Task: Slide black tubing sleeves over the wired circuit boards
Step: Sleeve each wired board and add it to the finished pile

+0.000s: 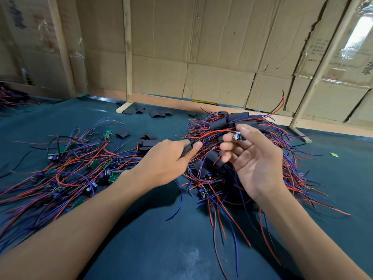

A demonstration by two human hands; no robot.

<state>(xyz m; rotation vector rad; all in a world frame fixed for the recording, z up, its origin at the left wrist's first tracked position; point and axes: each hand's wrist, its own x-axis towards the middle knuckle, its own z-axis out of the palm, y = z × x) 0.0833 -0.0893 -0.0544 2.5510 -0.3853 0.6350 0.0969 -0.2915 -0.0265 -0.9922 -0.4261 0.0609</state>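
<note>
Your left hand (164, 161) is curled around a black tubing sleeve (186, 151), thumb pressed on its open end. Your right hand (255, 158) is raised palm up just beside it, fingers loosely spread, and its thumb and forefinger pinch a small circuit board (239, 136) by one end. The two hands are close but not touching, and the board has not yet entered the sleeve.

Judging by how things lie, you are somewhere in the middle of the job. Beyond and beneath your right hand sits a heap of sleeved boards (228, 122), black tubes showing among red and blue wires. To the outside of your left hand spreads a pile of bare boards (94, 164), green boards still exposed, so plenty is left. Loose sleeves (147, 142) lie just beyond your left hand, with more sleeves (157, 113) farther off by the cardboard wall (201, 47).

Much is hard to read. The board in your right hand is blurred and partly hidden by your fingers, so its wires cannot be traced. The wire tangles bury many boards, so neither pile can be counted. Another bundle of wires (12, 98) far to the left is cut off by the frame edge.
</note>
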